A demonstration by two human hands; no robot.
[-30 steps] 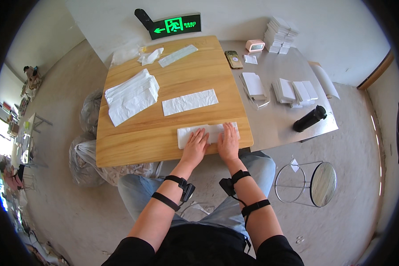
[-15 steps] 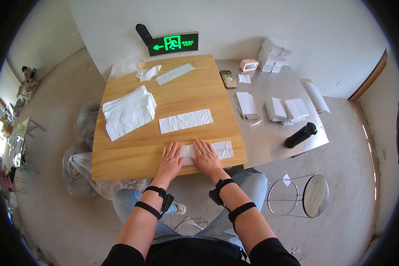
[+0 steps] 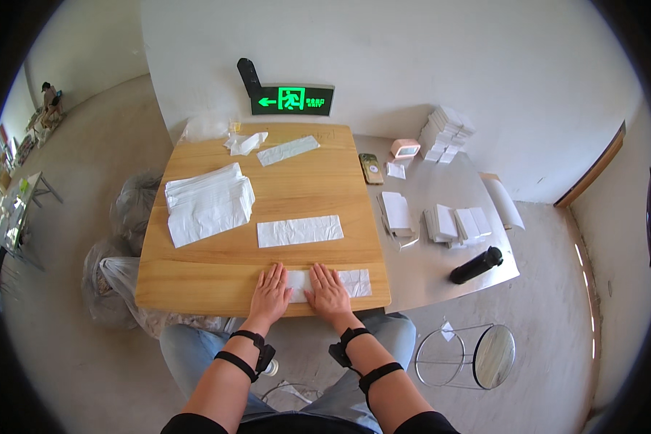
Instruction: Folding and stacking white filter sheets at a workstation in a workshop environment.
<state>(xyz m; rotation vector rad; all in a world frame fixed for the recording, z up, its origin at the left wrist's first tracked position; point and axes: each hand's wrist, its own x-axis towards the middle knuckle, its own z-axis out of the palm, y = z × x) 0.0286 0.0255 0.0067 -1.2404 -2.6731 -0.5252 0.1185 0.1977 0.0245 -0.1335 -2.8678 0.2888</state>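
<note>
Near the front edge of the wooden table lies a crinkled white strip (image 3: pixel 355 283), thin like paper or plastic film. My right hand (image 3: pixel 328 291) presses flat on its middle, fingers stretched forward. Flat at the strip's left end is my left hand (image 3: pixel 270 295), which hides whether the strip runs on under it. A second white strip (image 3: pixel 301 231) lies just beyond my hands. To its left a stack of white sheets (image 3: pixel 208 204) is fanned out, and a third strip (image 3: pixel 288 150) lies toward the back.
The wooden table (image 3: pixel 195 286) adjoins a metal table (image 3: pixel 441 278) bearing a black bottle (image 3: pixel 477 265), white card stacks (image 3: pixel 456 225), a phone (image 3: pixel 371 168) and a pink clock (image 3: pixel 405 149). Filled plastic bags (image 3: pixel 108 282) sit at left; a round stool (image 3: pixel 494 356) stands at right.
The view has tilted upward, so the tables sit lower in the picture. Both hands stay flat at the near strip, with little visible movement across it.
</note>
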